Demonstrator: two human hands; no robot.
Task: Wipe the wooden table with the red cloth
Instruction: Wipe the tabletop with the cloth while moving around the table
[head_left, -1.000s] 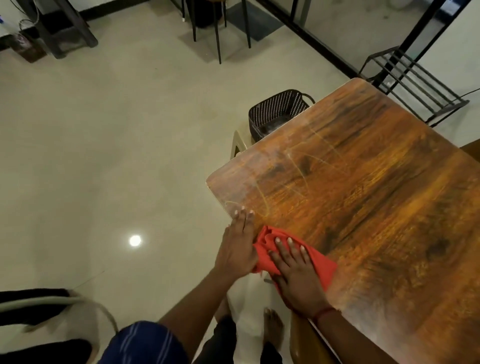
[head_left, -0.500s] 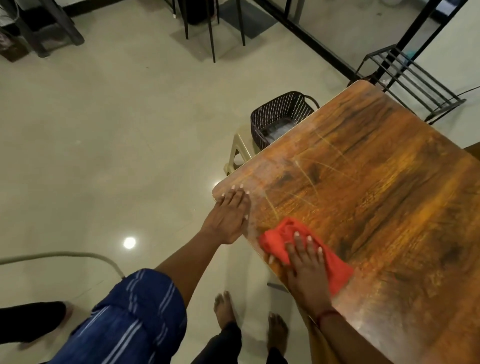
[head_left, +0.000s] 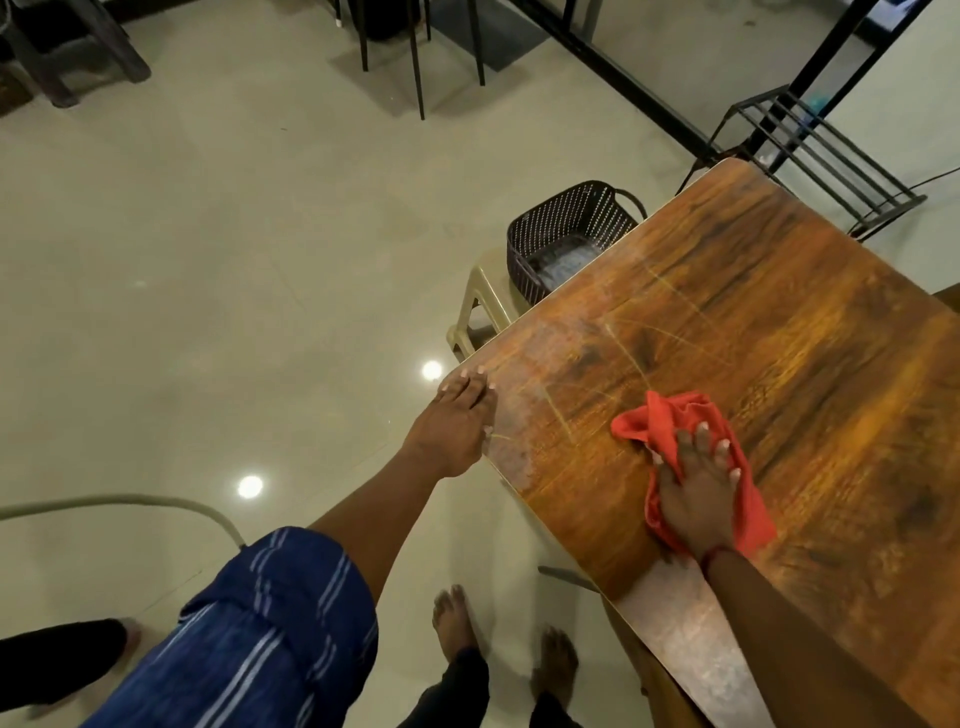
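Head view, looking down: wooden table filling the frame from 1 to 5 o'clock, grain dark and orange, thin pale scratches crossing its near-left part. Red cloth lying crumpled on the tabletop at about 4 o'clock from frame centre, near the table's near-left edge. Right hand flat on the cloth, palm down, fingers spread and pointing toward 12 o'clock, not curled around the fabric; red thread band at the wrist. Left hand at centre, flat and open too, fingers together, resting on the table's left corner, apart from the cloth. Blue striped sleeve rolled up at 7 o'clock. Two bare feet on the pale tiled floor at 6 o'clock. Black perforated basket sitting on a beige plastic stool at 1 o'clock, partly tucked behind the table edge. Black metal rack at 2 o'clock beyond the far corner.
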